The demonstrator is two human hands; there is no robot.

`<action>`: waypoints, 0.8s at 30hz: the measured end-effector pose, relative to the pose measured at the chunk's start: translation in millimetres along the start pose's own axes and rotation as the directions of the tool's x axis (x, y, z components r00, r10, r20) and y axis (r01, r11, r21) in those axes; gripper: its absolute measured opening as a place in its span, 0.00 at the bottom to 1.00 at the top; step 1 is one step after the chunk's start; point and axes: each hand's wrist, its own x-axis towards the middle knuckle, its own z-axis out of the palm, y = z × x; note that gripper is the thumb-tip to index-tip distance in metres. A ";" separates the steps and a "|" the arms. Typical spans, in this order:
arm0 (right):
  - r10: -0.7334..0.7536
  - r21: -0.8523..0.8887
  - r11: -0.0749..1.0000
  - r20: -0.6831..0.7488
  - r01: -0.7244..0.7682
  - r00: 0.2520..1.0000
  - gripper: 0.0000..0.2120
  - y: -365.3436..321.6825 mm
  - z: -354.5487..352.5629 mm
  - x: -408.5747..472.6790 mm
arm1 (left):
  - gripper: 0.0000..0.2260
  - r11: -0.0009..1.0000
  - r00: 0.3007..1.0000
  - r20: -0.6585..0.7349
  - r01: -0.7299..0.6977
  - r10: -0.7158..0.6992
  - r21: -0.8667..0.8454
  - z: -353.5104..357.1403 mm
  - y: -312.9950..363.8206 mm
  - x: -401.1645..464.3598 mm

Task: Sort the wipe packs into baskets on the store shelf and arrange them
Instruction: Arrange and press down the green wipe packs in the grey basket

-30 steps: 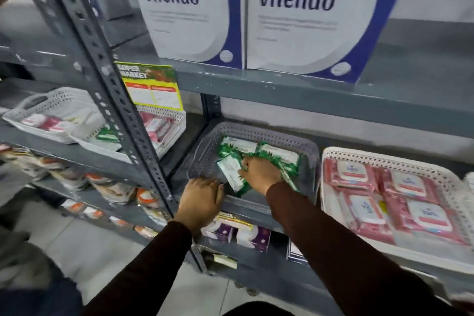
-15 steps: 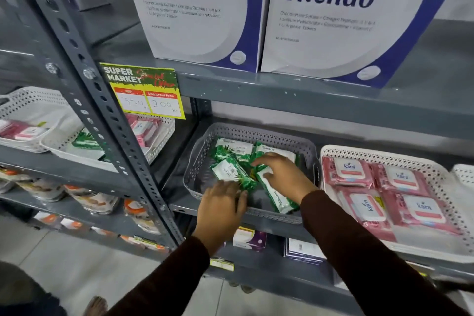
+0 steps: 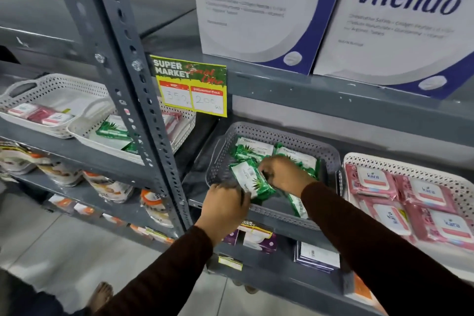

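A grey perforated basket point(image 3: 279, 131) on the middle shelf holds several green wipe packs. One green pack point(image 3: 250, 179) stands tilted near the basket's front. My left hand point(image 3: 223, 206) is at the front rim, fingers closed on that pack's lower end. My right hand point(image 3: 283, 174) grips its upper right side from inside the basket. Another green pack point(image 3: 298, 205) lies under my right wrist, and two more green packs point(image 3: 252, 149) lie flat at the back. To the right, a white basket point(image 3: 410, 165) holds several pink wipe packs point(image 3: 372, 182).
A slanted grey upright post point(image 3: 133, 100) divides the shelving. Left of it stand two white baskets point(image 3: 56, 84) with pink and green packs. A yellow price tag point(image 3: 191, 87) hangs from the shelf above, under large white-and-blue boxes point(image 3: 254, 7). Lower shelves carry small boxes.
The view has come closer. My left hand rose from the shelf edge to the basket's front rim and took the tilted green pack's lower end. My right hand shifted onto that pack.
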 end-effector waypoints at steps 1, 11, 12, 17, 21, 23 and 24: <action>-0.006 0.053 0.999 -0.005 0.006 1.000 0.20 -4.8 -2.4 2.7 | 0.20 0.999 0.999 0.041 0.033 -0.033 -0.005 -2.7 0.1 3.8; 0.075 0.147 0.984 0.169 -0.100 0.983 0.21 -25.2 5.0 43.2 | 0.16 0.978 0.922 0.365 0.181 -0.130 -0.108 -13.1 23.7 36.5; 0.086 0.163 0.980 0.157 -0.112 0.984 0.21 -25.6 4.4 43.1 | 0.16 0.975 0.913 0.380 0.201 -0.150 -0.097 -13.5 22.0 37.2; 0.194 0.165 0.962 0.142 -0.216 0.971 0.29 -26.9 -8.2 32.4 | 0.13 0.968 0.911 0.335 0.248 -0.242 0.023 -21.9 7.5 37.4; 0.264 0.080 0.957 0.153 -0.278 0.952 0.23 -31.1 -9.9 26.9 | 0.17 0.963 0.894 0.362 0.262 -0.264 0.056 -26.7 -8.3 43.1; 0.311 0.067 0.945 0.129 -0.321 0.942 0.19 -33.7 -4.9 19.5 | 0.14 0.963 0.881 0.395 0.268 -0.262 0.039 -26.2 -7.9 46.7; 0.337 0.084 0.934 0.106 -0.346 0.936 0.17 -34.4 -0.8 15.0 | 0.13 0.962 0.876 0.407 0.270 -0.258 0.028 -25.6 -6.8 48.2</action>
